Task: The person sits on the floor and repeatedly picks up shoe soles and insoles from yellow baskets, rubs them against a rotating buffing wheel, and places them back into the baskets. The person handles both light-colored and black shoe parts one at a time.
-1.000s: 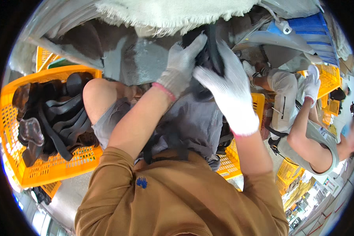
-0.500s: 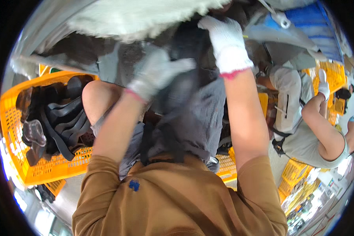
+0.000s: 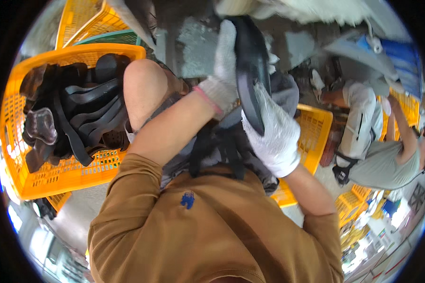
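Between my two hands, above my lap, is a long, smooth black shoe-shaped piece, tilted with its lower end toward me. My left hand, in a white knit glove, grips its left side, with the thumb or a finger stretched along it. My right hand, also gloved, wraps the lower end from the right. Some of the fingers are hidden behind the piece. Over it, at the top, hangs a white fleecy mass; a small gap seems to separate them.
Left of my knee stands a yellow crate heaped with curved black pieces. Another yellow crate is beside my right thigh. Farther right sits a co-worker in grey. More yellow crates stand at the upper left.
My blurred left hand and my raised right hand have come together lower down around the black piece. The view has shifted, so the white fleece appears farther right.
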Demonstrator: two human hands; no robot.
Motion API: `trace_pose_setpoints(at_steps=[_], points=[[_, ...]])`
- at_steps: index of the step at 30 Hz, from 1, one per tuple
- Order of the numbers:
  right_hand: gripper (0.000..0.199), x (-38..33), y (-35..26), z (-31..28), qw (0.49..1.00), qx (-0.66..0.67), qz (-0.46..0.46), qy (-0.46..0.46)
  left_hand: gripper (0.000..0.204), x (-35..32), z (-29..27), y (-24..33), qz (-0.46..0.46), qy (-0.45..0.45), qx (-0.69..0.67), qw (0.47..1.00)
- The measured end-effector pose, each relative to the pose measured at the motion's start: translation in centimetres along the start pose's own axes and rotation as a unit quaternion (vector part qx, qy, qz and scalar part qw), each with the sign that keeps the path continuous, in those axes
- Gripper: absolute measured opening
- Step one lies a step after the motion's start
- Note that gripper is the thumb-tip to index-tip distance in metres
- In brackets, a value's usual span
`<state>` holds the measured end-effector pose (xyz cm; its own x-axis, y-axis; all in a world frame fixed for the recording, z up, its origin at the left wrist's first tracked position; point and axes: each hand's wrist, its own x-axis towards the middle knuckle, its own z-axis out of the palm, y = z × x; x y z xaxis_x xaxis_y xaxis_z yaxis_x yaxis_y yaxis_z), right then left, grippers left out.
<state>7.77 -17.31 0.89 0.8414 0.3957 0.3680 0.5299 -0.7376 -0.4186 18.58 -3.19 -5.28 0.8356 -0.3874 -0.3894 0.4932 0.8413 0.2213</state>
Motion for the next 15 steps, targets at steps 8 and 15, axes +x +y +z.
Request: trace_pose_setpoints(at_steps=[8, 15], points=[[0.026, 10.8, 3.8, 4.6, 0.979, -0.170, 0.095, -0.054, 0.057, 5.5, -4.5, 0.1, 0.430, 0.058, 0.505, 0.746], [0.080, 9.1, -1.4, -0.3, 0.972, 0.124, 0.138, -0.142, 0.069, 5.9, -4.0, 1.7, -0.059, -0.002, -0.038, 0.998]])
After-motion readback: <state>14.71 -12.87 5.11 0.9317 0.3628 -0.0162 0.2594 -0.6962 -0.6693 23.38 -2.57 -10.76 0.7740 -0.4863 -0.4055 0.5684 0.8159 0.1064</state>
